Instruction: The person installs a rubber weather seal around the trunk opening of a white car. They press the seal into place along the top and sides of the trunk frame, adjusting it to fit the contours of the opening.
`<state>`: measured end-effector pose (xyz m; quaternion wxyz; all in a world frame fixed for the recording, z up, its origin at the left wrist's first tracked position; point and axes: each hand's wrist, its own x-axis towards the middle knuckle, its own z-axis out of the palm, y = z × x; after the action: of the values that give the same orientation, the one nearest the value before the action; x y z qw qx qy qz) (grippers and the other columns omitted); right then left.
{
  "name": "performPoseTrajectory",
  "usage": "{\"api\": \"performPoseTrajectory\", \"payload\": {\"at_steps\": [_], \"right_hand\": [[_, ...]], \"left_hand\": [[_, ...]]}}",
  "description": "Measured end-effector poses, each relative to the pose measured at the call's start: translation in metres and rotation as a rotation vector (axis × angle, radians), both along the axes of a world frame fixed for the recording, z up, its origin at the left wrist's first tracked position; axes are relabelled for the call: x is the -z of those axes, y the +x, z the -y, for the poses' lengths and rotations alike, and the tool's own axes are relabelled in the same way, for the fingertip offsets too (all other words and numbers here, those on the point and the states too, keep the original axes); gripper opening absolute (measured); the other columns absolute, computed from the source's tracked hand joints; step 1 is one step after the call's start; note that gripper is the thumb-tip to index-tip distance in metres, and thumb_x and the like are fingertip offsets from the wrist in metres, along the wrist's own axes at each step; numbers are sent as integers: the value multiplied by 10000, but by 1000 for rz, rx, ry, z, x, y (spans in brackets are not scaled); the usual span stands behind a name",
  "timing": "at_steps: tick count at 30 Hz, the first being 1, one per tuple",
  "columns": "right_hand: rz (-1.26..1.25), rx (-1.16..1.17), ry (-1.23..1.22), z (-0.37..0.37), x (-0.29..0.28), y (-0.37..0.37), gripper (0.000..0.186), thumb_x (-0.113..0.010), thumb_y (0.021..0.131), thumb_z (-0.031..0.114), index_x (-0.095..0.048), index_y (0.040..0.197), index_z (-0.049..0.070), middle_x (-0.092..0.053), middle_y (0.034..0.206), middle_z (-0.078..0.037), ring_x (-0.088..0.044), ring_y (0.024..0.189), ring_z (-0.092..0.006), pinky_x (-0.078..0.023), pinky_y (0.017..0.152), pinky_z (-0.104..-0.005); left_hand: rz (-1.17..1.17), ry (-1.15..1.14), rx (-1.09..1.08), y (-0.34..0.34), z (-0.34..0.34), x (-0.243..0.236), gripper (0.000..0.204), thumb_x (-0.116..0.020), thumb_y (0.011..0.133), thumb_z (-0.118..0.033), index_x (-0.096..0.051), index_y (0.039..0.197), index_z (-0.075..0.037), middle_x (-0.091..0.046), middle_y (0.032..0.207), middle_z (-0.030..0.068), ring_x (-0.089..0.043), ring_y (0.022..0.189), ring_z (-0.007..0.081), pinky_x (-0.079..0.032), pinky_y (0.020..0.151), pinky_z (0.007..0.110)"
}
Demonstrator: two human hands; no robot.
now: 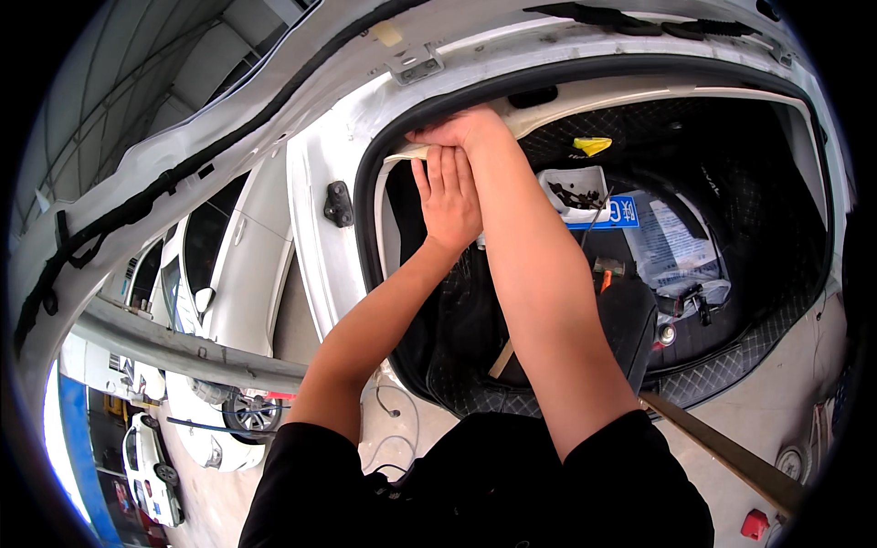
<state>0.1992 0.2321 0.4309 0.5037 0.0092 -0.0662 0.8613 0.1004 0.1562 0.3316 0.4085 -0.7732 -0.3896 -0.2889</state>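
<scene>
My left hand (445,196) lies with fingers stretched against the lower edge of cream trim (543,116) at the upper left of a white car's trunk opening. Just above it, my right hand (463,128) is curled at the black rubber seal (365,212); its fingertips are partly hidden and what they hold is unclear. My right forearm crosses the opening. Inside are a white tray (561,183) of small dark parts, a blue plate (603,217), a plastic bag (667,251), a yellow item (592,145) and a spray can (666,335).
The raised tailgate (210,137) arches overhead. A long wooden bar (722,447) slants from the trunk's lower right. White cars (251,228) and a curved beam (201,352) stand left. A cable (395,411) lies on the floor; a red container (755,523) is at lower right.
</scene>
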Motion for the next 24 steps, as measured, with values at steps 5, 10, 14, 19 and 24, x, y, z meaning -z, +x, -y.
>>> {"api": "performPoseTrajectory", "payload": {"at_steps": [5,10,14,19,24], "right_hand": [[26,44,46,-8,2,-5,279,-444,894,332,-572,1042,134,-599,1004,-90,-523,973,-281,-408,805,-508],[46,112,98,2,3,-12,256,-455,901,312,-577,1032,130,-605,988,-105,-539,945,-290,-436,783,-498],[61,13,-11,-7,4,-9,249,-452,901,305,-595,992,123,-616,940,-102,-553,911,-279,-436,776,-503],[-3,-7,-19,-32,11,-15,244,-464,888,307,-620,917,122,-623,866,-90,-564,867,-257,-420,757,-505],[-49,-75,165,-74,29,-63,245,-478,876,314,-631,852,125,-623,813,-79,-567,833,-248,-408,737,-494]], "left_hand": [[9,27,22,-2,-4,-1,559,-469,814,-264,-437,1234,103,-405,1290,239,-323,1276,381,-165,1069,557],[25,13,30,-7,0,1,553,-474,812,-262,-444,1234,94,-408,1297,229,-328,1277,371,-174,1067,553],[-13,-4,25,-8,-3,-2,551,-473,811,-254,-439,1242,88,-397,1307,239,-316,1288,374,-157,1076,572],[-202,-201,-374,-11,-30,14,675,-382,871,-310,-177,1424,18,-105,1499,204,-61,1389,385,-22,1110,594],[-70,20,-144,-29,-25,12,643,-391,895,-349,-233,1415,-4,-242,1473,134,-199,1378,292,-105,1131,489]]}}
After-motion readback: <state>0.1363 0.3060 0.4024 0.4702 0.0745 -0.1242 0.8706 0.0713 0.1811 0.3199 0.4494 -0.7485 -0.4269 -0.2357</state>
